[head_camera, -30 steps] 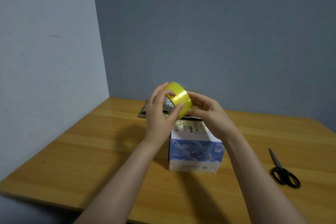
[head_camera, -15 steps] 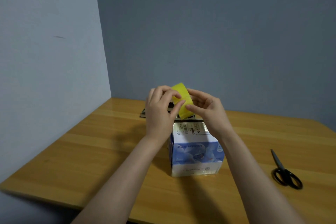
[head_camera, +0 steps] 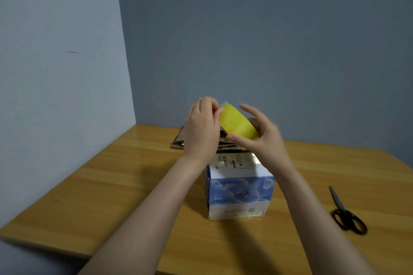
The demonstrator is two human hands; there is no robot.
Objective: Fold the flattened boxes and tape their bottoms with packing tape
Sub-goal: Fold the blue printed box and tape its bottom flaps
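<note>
A tilted roll of yellow tape [head_camera: 238, 124] is held up at frame centre. Just below it stands a folded blue-and-white box [head_camera: 240, 192]. Flattened boxes [head_camera: 178, 142] lie stacked behind, centre-left.

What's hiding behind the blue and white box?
A pile of flattened boxes lies behind the blue and white box. The left hand, right hand and yellow tape roll cover most of it.

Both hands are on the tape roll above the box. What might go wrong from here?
Neither the left hand nor the right hand steadies the blue-and-white cardboard box; it may slide when tape lands. The black scissors lie to the right; freeing a hand from the yellow packing tape roll to cut may tangle the tape.
</note>
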